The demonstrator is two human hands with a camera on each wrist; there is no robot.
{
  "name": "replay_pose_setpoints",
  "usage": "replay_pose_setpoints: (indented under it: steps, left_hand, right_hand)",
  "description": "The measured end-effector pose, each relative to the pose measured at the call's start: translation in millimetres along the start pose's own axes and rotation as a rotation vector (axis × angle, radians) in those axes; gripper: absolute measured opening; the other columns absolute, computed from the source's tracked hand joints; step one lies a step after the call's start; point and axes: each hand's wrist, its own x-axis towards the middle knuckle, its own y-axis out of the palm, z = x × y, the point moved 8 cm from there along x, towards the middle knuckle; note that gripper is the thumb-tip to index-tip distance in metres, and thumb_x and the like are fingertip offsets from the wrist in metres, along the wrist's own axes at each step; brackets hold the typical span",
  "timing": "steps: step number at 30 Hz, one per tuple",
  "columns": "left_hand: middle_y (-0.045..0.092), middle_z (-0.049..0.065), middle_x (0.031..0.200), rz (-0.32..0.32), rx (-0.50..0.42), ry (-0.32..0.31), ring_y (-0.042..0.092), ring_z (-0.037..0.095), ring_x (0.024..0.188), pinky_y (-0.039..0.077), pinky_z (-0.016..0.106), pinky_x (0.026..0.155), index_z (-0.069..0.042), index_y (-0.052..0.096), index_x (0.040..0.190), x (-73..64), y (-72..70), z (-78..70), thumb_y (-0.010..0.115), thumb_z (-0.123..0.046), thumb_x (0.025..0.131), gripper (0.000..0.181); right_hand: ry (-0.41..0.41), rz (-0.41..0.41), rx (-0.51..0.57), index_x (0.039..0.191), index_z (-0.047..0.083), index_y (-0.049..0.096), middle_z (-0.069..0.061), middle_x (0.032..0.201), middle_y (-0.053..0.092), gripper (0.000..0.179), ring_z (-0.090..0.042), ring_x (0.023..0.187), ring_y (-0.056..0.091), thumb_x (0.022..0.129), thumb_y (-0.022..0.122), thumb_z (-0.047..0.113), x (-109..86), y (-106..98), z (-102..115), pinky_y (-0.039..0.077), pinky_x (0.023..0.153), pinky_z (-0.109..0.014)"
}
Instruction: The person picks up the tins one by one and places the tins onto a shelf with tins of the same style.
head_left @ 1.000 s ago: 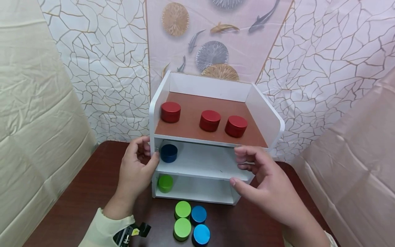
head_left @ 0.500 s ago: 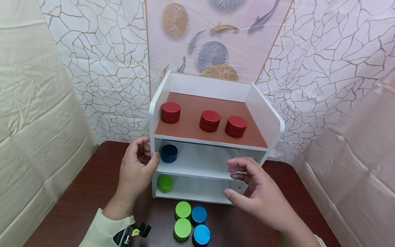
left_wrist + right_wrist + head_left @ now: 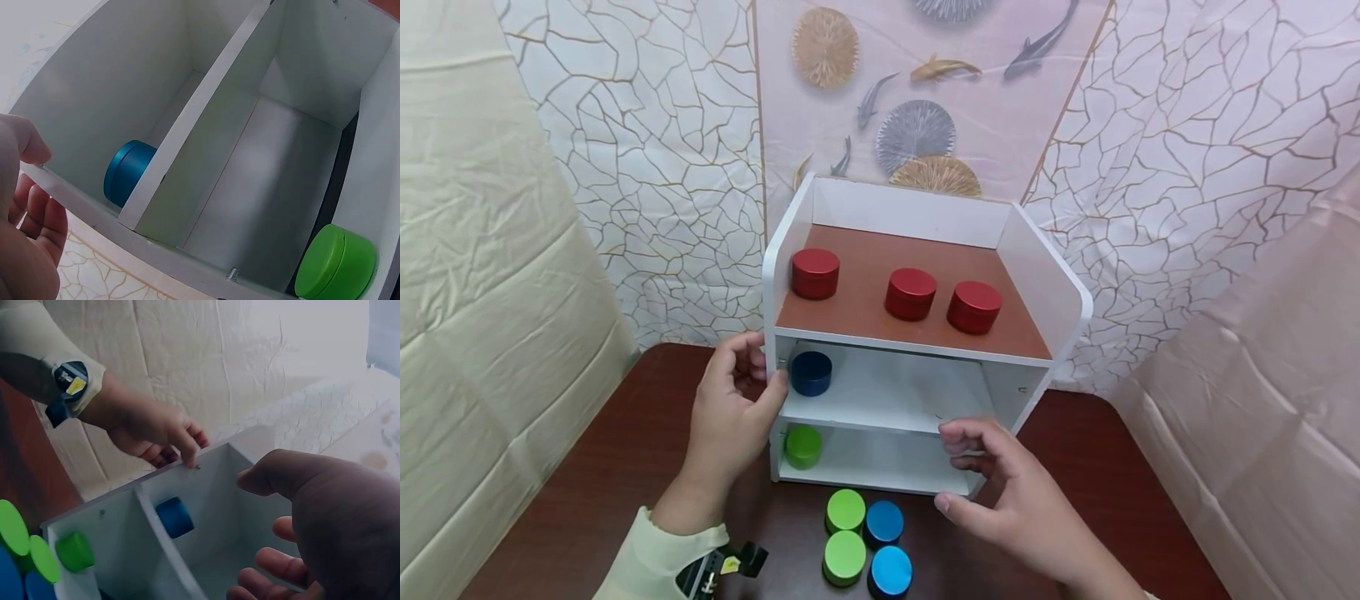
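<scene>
A white shelf unit [image 3: 917, 348] with a brown top board stands on the table. My left hand [image 3: 733, 417] grips its left side panel, thumb at the front edge and fingers on the outer face. Near that thumb, a dark blue round tin [image 3: 811, 373] sits on the middle shelf; a green tin [image 3: 803, 447] is below it on the bottom shelf. My right hand [image 3: 1000, 492] hovers before the unit's lower right corner, fingers loosely bent and holding nothing. Two green tins [image 3: 845, 558] and two blue tins [image 3: 891, 571] stand grouped in front of the unit.
Three red tins [image 3: 911, 293] stand on the unit's top board, between raised side walls. Behind rises a patterned cloth backdrop [image 3: 677, 167]. Beige cloth hangs at both sides. The dark brown table [image 3: 602, 483] shows left and right of the unit.
My right hand has moved down and a little to the left, from the middle shelf's right side to the unit's lower right corner. The left hand and the tins have stayed in place.
</scene>
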Motion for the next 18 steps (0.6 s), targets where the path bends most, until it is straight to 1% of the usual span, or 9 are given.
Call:
replay_pose_setpoints:
  steps: [4,6,8,13,15,18]
  left_hand:
    - [0.059,0.006,0.116,0.002,0.001,-0.001,0.059,0.018,0.103,0.053,0.016,0.086,-0.011,0.058,0.146,0.0,0.2,0.2,0.078,-0.006,0.101,0.05]
    - [0.059,0.006,0.116,0.003,-0.001,-0.001,0.059,0.018,0.104,0.053,0.016,0.086,-0.011,0.058,0.146,0.1,0.0,0.0,0.078,-0.006,0.101,0.05]
    - [0.059,0.006,0.116,0.001,-0.003,-0.001,0.059,0.018,0.103,0.053,0.016,0.086,-0.011,0.059,0.146,0.0,-0.3,-0.2,0.078,-0.006,0.1,0.05]
    - [0.059,0.006,0.116,0.003,-0.005,-0.002,0.059,0.018,0.103,0.054,0.016,0.085,-0.011,0.059,0.146,0.0,-0.4,-0.2,0.078,-0.006,0.101,0.05]
    - [0.059,0.006,0.116,0.004,-0.006,0.0,0.059,0.018,0.103,0.054,0.016,0.085,-0.011,0.059,0.146,0.2,-0.2,-0.1,0.078,-0.006,0.101,0.05]
    - [0.059,0.006,0.116,0.004,-0.008,0.003,0.06,0.018,0.103,0.054,0.017,0.085,-0.011,0.059,0.146,0.4,-0.2,-0.1,0.078,-0.006,0.101,0.049]
  right_hand:
    - [0.02,0.02,0.006,0.148,0.029,0.062,0.003,0.139,0.065,0.067,-0.02,0.125,0.066,0.09,0.096,0.021,-3.1,7.6,-11.8,0.062,0.106,-0.029]
    - [0.03,0.031,0.003,0.147,0.033,0.061,0.003,0.138,0.066,0.067,-0.02,0.125,0.066,0.091,0.096,0.023,-4.4,11.6,-17.4,0.062,0.106,-0.029]
    - [0.035,0.045,0.007,0.147,0.034,0.06,0.001,0.138,0.066,0.067,-0.023,0.125,0.066,0.091,0.096,0.024,-5.3,15.8,-22.3,0.062,0.107,-0.03]
    - [0.045,0.081,0.04,0.148,0.031,0.06,-0.011,0.14,0.065,0.066,-0.031,0.127,0.065,0.092,0.095,0.022,-7.8,25.4,-34.4,0.061,0.109,-0.032]
    - [0.057,0.096,0.05,0.148,0.027,0.06,-0.013,0.142,0.064,0.065,-0.03,0.128,0.065,0.092,0.094,0.023,-9.2,29.1,-39.8,0.061,0.109,-0.032]
    - [0.069,0.13,0.047,0.149,0.02,0.06,-0.012,0.143,0.064,0.065,-0.025,0.128,0.065,0.094,0.093,0.026,-12.1,34.9,-48.2,0.061,0.11,-0.033]
